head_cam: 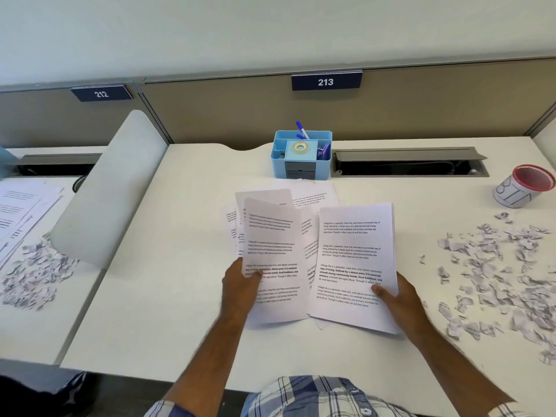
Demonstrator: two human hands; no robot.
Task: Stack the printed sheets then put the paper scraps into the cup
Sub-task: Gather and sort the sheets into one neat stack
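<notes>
My left hand pinches a printed sheet by its left edge, lifted and curling above other loose sheets on the white desk. A thicker stack of printed sheets is held at its lower right edge by my right hand, thumb on top. Several torn paper scraps lie scattered across the right side of the desk. The cup, white with a red rim, stands at the far right behind the scraps.
A blue desk organiser with pens and tape stands at the back centre. An open cable tray runs behind. A curved divider separates the left desk, which holds more sheets and scraps.
</notes>
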